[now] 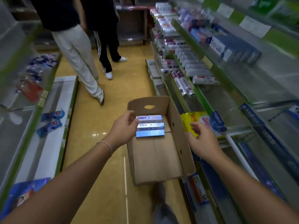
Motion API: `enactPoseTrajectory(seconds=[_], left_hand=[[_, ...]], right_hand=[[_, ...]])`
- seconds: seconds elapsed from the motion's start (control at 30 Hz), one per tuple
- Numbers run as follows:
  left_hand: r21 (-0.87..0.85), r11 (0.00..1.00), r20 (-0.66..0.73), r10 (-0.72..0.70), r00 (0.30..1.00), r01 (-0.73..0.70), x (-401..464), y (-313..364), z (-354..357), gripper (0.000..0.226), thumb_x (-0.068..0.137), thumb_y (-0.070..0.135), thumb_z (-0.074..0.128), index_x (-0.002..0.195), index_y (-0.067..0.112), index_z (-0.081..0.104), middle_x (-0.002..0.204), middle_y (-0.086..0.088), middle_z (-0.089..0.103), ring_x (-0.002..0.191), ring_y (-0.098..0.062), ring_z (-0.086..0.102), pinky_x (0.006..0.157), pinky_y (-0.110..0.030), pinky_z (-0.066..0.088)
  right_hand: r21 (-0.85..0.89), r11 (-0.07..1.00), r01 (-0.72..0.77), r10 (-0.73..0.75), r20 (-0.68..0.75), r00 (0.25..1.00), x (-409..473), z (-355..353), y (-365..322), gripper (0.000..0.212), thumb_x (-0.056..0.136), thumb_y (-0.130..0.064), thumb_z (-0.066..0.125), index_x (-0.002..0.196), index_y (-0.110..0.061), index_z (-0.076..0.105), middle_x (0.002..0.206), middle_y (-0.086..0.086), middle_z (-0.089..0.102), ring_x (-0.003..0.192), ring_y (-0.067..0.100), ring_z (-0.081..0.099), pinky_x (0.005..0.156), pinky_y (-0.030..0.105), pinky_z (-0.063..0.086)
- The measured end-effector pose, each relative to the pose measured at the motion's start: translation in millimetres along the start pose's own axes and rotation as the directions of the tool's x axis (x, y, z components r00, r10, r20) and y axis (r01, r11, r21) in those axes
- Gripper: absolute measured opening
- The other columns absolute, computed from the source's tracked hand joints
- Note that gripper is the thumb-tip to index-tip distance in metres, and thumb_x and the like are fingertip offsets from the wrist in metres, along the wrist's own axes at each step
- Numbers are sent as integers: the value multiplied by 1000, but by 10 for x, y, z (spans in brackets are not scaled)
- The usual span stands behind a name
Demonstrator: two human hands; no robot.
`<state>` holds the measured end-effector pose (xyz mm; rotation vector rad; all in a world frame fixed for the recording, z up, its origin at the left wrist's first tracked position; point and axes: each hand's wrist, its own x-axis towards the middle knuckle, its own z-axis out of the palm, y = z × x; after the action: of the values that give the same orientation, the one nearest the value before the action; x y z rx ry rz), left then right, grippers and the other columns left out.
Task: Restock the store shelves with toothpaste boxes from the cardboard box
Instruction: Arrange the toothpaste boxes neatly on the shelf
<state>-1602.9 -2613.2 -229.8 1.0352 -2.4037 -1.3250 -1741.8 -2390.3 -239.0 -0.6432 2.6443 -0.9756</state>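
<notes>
Toothpaste boxes [150, 125] lying in far end of cardboard box [178, 143] on floor [100, 126], centre of frame. Left hand [123, 129] over box's left wall, fingers [135, 122] loosely apart, touching nearest boxes. Right hand [202, 139] beside right wall, fingers relaxed and apart, near yellow packet [191, 118] on shelf [229, 138].

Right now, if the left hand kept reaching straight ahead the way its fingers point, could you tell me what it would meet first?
Most likely the toothpaste boxes in the cardboard box: the left hand points right at their near ends, fingertips apparently almost touching, though depth is unclear.
</notes>
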Motion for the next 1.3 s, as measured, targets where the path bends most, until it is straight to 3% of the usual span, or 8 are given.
enactPoseTrajectory(seconds=[0.13, 0.33, 0.63, 0.8, 0.93, 1.03, 1.17, 1.3], left_hand=[[68, 991, -14, -118, 993, 118, 525, -280, 305, 40, 100, 25, 50, 137, 13, 48, 122, -7, 62, 104, -20, 59, 88, -33, 50], [138, 937, 11, -325, 946, 321, 1139, -790, 765, 45, 100, 22, 50, 143, 11, 42, 134, -9, 57, 117, -23, 56, 92, -32, 48], [216, 847, 68, -509, 858, 485, 2031, -1617, 1441, 48, 98, 19, 53, 143, 13, 40, 138, -11, 53, 125, -27, 53, 99, -36, 47], [295, 824, 114, -532, 839, 483, 2566, -1975, 1793, 35, 95, 14, 50, 129, 11, 47, 131, -17, 48, 117, -33, 54, 99, -37, 43], [396, 825, 151, -491, 858, 403, 2896, -2165, 2032, 55, 90, 12, 53, 142, 19, 36, 141, -15, 37, 125, -35, 47, 107, -43, 41], [541, 780, 205, -486, 850, 315, 3049, -2319, 2143, 65, 89, 15, 56, 147, 22, 29, 147, -13, 33, 131, -36, 38, 106, -44, 38], [612, 753, 239, -470, 850, 243, 3124, -2446, 2250, 47, 89, 19, 59, 133, 22, 44, 142, -11, 37, 126, -35, 41, 100, -43, 44], [658, 732, 238, -424, 874, 176, 3138, -2500, 2300, 42, 89, 18, 62, 126, 21, 45, 136, -9, 42, 122, -34, 43, 94, -41, 45]], right_hand=[[4, 998, -70, 69, 121, 990, 654, 426, 302, 40, 91, -15, 65, 129, -6, 58, 124, 12, 64, 117, 24, 59, 99, 36, 46], [-77, 986, -149, 166, 313, 935, 1380, 1029, 751, 41, 90, -14, 65, 130, -5, 58, 123, 12, 65, 114, 25, 60, 94, 29, 43], [-152, 957, -246, 286, 375, 882, 2088, 1737, 1157, 44, 91, -16, 63, 133, -8, 56, 128, 11, 63, 117, 23, 58, 95, 29, 43], [-171, 950, -260, 306, 362, 880, 2410, 2116, 1342, 42, 90, -16, 63, 131, -8, 57, 127, 12, 64, 115, 24, 60, 94, 28, 44], [-199, 950, -242, 304, 394, 867, 2704, 2426, 1404, 42, 92, -17, 60, 133, -9, 55, 128, 11, 62, 116, 25, 57, 89, 24, 41], [-233, 959, -158, 238, 370, 898, 2992, 2638, 1435, 40, 90, -16, 58, 129, -7, 57, 120, 16, 64, 112, 33, 58, 93, 32, 43], [-261, 962, -85, 173, 338, 925, 3418, 2828, 1394, 45, 91, -15, 57, 135, -6, 52, 124, 21, 58, 115, 36, 54, 93, 32, 39], [-318, 946, -63, 193, 398, 897, 3778, 3036, 1352, 52, 91, -21, 54, 141, -13, 44, 134, 20, 50, 122, 36, 49, 98, 33, 40]])
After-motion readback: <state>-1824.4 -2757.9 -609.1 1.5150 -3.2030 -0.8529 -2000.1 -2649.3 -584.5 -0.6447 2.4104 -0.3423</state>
